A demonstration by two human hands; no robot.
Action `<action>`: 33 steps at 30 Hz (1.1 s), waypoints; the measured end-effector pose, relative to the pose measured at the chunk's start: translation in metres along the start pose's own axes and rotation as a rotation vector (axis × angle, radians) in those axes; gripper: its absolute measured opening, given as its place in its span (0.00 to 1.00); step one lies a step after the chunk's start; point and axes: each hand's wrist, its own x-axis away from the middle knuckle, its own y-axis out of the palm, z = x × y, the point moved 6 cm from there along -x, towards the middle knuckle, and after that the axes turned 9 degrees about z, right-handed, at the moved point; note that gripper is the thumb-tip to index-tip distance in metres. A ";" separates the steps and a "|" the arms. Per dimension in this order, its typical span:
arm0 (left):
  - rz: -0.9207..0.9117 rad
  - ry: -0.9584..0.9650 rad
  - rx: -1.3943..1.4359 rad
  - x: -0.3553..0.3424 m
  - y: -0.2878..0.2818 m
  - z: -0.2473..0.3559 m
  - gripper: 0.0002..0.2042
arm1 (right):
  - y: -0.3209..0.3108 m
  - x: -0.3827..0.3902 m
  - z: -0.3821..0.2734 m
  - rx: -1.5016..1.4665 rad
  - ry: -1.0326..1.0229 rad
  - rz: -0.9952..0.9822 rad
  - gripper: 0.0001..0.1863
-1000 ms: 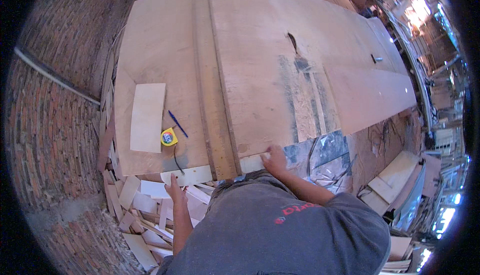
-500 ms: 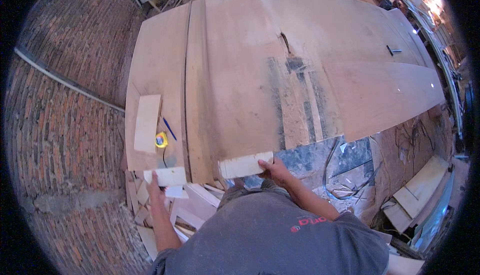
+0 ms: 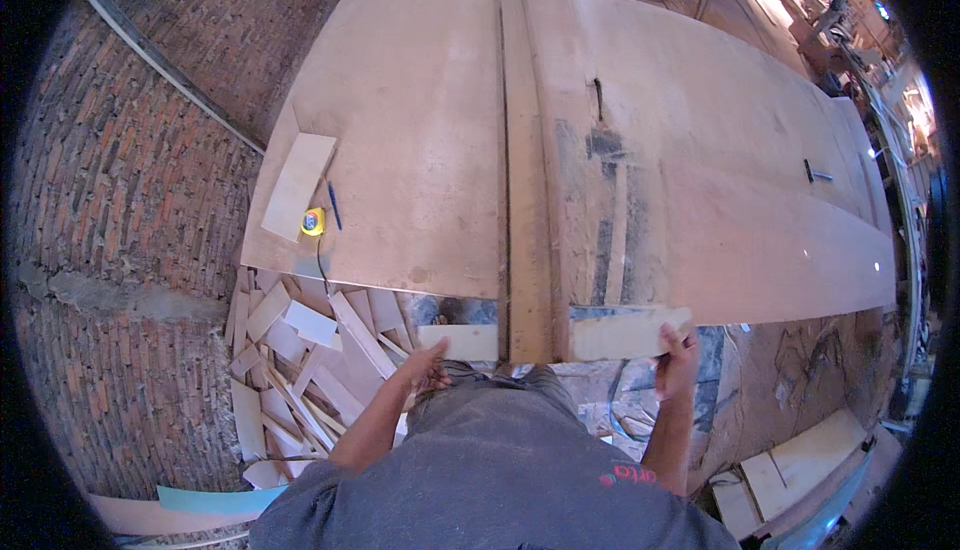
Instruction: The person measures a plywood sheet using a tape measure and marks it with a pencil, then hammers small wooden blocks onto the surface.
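Observation:
A long narrow wooden beam (image 3: 533,200) lies across the big wooden panel (image 3: 420,130), running from its far edge to just in front of my body. At the beam's near end a pale wooden crosspiece (image 3: 625,335) sticks out on both sides. Its middle is hidden by the beam. My left hand (image 3: 428,365) is closed on the crosspiece's left end. Around the right end my right hand (image 3: 678,350) is closed, thumb on top. A yellow tape measure (image 3: 313,221), a blue pen (image 3: 334,206) and a pale rectangular board (image 3: 300,185) lie on the panel's left part.
Wood offcuts (image 3: 320,370) are heaped below the panel's near left edge. A brick wall (image 3: 120,200) rises at the left. A dark T-shaped tool (image 3: 816,171) lies on the panel's right side. Boards (image 3: 790,470) lean at the lower right.
The beam and its crosspiece have slid right across the panel, away from the tape measure. Both hands have moved along with it, and the right hand now holds nearer the crosspiece's far right tip.

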 end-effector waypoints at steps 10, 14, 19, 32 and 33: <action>-0.326 0.509 0.075 0.051 0.031 0.133 0.40 | 0.180 0.120 -0.032 0.832 -0.707 -0.250 0.21; -0.686 0.224 0.717 0.102 0.029 0.140 0.44 | 0.216 0.131 0.064 0.875 -0.819 -0.552 0.28; -0.415 -0.051 0.905 0.013 -0.040 0.060 0.38 | 0.210 0.120 0.142 1.322 -0.825 -0.688 0.36; -0.219 0.282 0.153 -0.062 -0.109 0.057 0.22 | 0.065 0.151 0.171 1.200 -0.556 -0.017 0.23; -0.184 0.320 0.099 -0.073 -0.121 0.065 0.21 | 0.043 0.154 0.175 1.210 -0.457 0.028 0.21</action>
